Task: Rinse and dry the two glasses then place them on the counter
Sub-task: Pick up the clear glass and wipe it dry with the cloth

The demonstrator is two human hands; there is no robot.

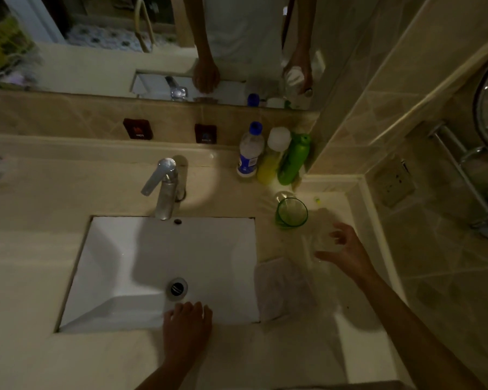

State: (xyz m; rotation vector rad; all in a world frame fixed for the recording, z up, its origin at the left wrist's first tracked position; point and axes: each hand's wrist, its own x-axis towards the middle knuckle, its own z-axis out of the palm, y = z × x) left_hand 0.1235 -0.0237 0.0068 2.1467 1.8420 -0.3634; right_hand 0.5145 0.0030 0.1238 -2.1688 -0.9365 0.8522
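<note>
A green glass (291, 213) stands upright on the beige counter (26, 277), to the right of the white sink (119, 263). Just right of it and nearer to me is a clear glass (321, 239), blurred and hard to make out. My right hand (350, 254) grips it with fingers and thumb curled round its sides, low over the counter. My left hand (186, 325) rests on the sink's front rim, its fingers lying relaxed over the edge and holding nothing.
A pale cloth (282, 285) lies on the counter between the sink and my right arm. The chrome faucet (164, 187) stands behind the basin. Three bottles (273, 156) crowd the back right corner. A tiled wall with a socket (393, 184) closes the right side.
</note>
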